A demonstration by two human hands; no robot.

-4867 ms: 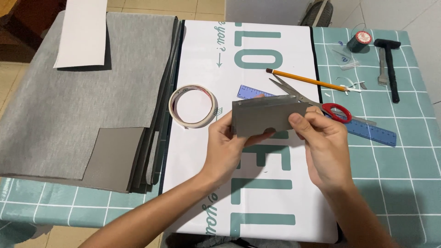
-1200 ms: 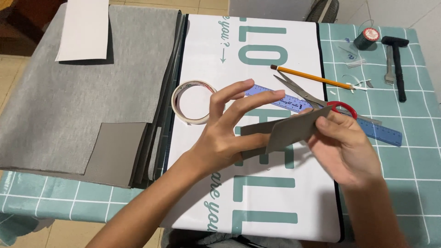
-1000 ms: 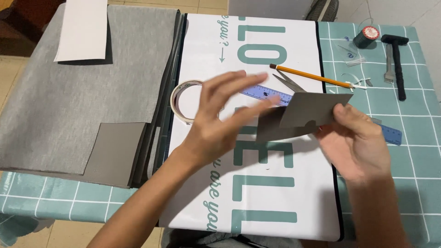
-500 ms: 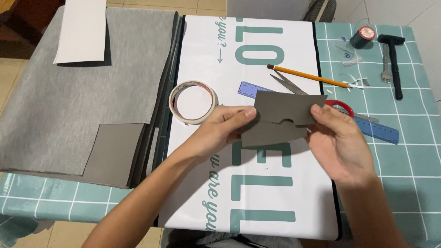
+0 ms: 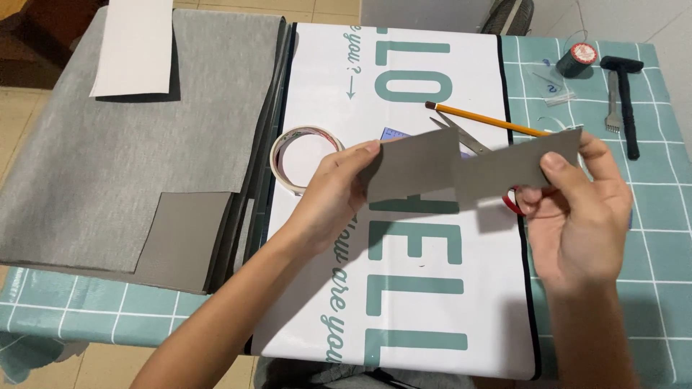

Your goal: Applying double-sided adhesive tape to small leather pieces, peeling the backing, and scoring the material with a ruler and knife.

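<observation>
While both hands, left (image 5: pixel 328 191) and right (image 5: pixel 577 209), pinch the grey strip (image 5: pixel 468 166) at its ends, fingers should pull gently and evenly.

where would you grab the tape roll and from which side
Take the tape roll by its far-left rim, coming down from above. It lies flat on the white mat with its open hole facing up, so fingers can pinch the ring wall. The left hand hides its near-right edge, so that side looks less free.
</observation>
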